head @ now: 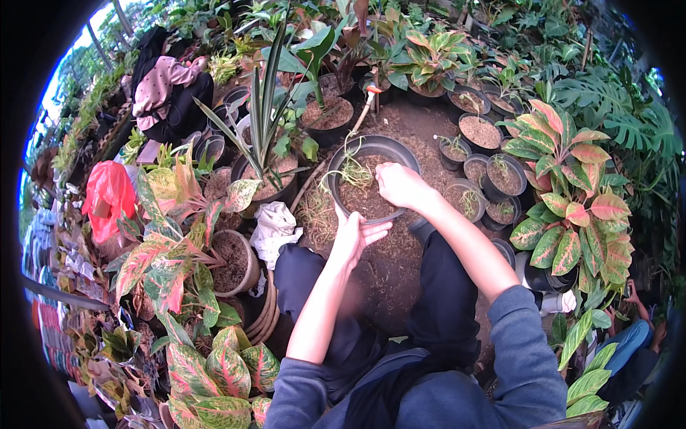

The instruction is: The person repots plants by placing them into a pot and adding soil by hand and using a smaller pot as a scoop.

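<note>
A wide black plastic pot [410,153] with brown potting mix stands in front of me, tilted slightly towards me. Thin pale-green plant cuttings [355,176] lie in its left part, and some hang over the rim. My left hand [356,236] supports the pot's near lower edge from outside, palm up with fingers spread. My right hand [399,185] reaches over the right side of the pot, its fingers bent together at the soil; whether they pinch anything is hidden. A loose heap of similar cuttings [316,214] lies on the ground just left of the pot.
Small potted plants [505,174] crowd the right. Red-green aglaonemas [568,214] grow at both sides. A white crumpled cloth [276,230], a coiled hose [266,316] and a red plastic bag [109,198] are at left. A person [169,86] crouches at upper left; another [632,348] is at lower right.
</note>
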`<state>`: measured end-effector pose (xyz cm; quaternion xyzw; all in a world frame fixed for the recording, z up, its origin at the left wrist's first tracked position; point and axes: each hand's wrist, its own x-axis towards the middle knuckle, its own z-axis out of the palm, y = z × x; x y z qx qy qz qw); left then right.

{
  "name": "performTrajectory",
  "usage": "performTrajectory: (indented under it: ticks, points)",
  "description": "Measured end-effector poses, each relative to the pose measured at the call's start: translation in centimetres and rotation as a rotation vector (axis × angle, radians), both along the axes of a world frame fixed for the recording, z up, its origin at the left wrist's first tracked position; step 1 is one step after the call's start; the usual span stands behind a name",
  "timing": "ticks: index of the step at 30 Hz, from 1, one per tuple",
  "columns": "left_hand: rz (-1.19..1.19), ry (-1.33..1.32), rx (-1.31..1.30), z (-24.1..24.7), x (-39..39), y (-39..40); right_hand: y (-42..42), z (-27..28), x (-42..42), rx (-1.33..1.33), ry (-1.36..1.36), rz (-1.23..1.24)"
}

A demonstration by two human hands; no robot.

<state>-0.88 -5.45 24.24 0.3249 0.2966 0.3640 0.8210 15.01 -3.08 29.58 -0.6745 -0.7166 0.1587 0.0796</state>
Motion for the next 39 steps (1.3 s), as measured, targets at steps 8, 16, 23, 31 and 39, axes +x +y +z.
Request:
performTrajectory:
  ticks: [8,16,23,31,39]
  points:
    - [-0.057,-0.028,-0.018,0.2,0.0,-0.2,-0.9,-0.4,-0.5,-0.142,-0.019,0.145]
    - [-0.1,-0.002,0.021,0.5,0.3,-0.3,-1.1,-1.2,-0.7,-0.255,-0.051,0.137]
    - [-0.067,0.028,-0.005,0.6,0.4,-0.5,-2.3,-1.5,1.2,-0.102,0.138,0.243]
    - [-0.06,0.126,0.047,1.3,-0.3,-0.2,-2.6,2.2,5.7,0.527,0.227,-0.344]
    - [-0.195,0.378,0.169,1.0,-1.4,1.0,-2.5,-4.8,8.1,-0.401,1.26,-0.331]
